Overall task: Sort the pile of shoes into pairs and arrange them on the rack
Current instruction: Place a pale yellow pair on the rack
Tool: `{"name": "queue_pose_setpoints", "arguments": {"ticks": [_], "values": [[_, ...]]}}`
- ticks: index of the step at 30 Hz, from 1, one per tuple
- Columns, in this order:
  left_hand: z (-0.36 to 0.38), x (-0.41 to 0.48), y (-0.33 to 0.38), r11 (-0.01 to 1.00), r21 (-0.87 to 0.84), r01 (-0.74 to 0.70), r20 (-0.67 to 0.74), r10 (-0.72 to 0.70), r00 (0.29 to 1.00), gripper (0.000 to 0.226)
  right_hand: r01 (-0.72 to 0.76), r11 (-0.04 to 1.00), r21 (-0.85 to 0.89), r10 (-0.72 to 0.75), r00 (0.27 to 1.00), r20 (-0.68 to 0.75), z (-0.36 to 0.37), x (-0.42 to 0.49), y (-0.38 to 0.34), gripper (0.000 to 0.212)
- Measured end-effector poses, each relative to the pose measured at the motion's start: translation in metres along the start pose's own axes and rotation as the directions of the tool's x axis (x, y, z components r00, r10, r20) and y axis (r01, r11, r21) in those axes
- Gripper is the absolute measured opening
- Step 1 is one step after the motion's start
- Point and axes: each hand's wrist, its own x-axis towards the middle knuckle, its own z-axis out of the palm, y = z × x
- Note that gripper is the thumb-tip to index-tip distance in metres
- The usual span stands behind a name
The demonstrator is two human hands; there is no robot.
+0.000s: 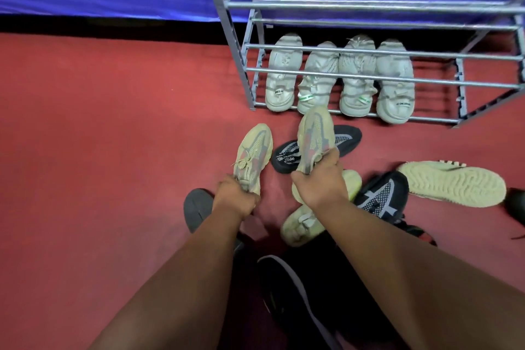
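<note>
Head view, looking down. A metal rack [369, 7] stands on the red floor [99, 150] at upper right. Four pale shoes [282, 85] sit in a row on its lowest tier, so two pairs look done. The left grip [235, 196] is curled round the heel of a tan shoe [252, 159], low by the floor. The right grip [318, 182] clasps the matching tan shoe [312, 133], raised just short of the rack. This third pair seems ready to shelve. Still piled near the arms are black shoes [380, 196], a cream shoe [301, 224] and a shoe on its side [454, 183].
</note>
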Motion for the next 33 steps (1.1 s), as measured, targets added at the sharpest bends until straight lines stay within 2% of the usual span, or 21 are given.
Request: {"name": "queue_pose_setpoints", "arguments": {"ticks": [4,9,13,17,20,26,33], "values": [[-0.013,-0.024,0.015,0.993,-0.099,0.058,0.045,-0.054,0.998,0.046,0.042,0.996,-0.073,-0.042,0.999,0.006,-0.039,-0.017,-0.001,0.088],[-0.029,-0.067,0.037,0.994,-0.095,-0.052,0.025,0.054,0.998,0.029,0.103,0.988,-0.114,-0.101,0.995,0.027,-0.087,-0.045,0.002,0.085],[-0.048,-0.098,0.066,0.982,-0.114,-0.149,-0.070,0.142,0.987,0.042,0.145,0.984,-0.100,-0.146,0.989,0.001,-0.118,-0.065,-0.003,0.065],[-0.072,-0.112,0.102,0.949,-0.147,-0.278,-0.189,0.249,0.950,0.056,0.192,0.980,-0.056,-0.194,0.981,-0.030,-0.141,-0.065,-0.016,0.073],[-0.090,-0.106,0.129,0.929,-0.175,-0.327,-0.254,0.278,0.926,0.057,0.234,0.970,-0.063,-0.238,0.968,-0.074,-0.154,-0.048,-0.034,0.069],[-0.115,-0.065,0.179,0.936,-0.109,-0.336,-0.293,0.293,0.910,0.064,0.247,0.965,-0.086,-0.257,0.955,-0.148,-0.169,0.006,-0.077,0.066],[-0.117,-0.010,0.219,0.940,0.005,-0.340,-0.347,0.321,0.882,0.056,0.248,0.957,-0.151,-0.274,0.945,-0.182,-0.156,0.066,-0.117,0.064]]}}
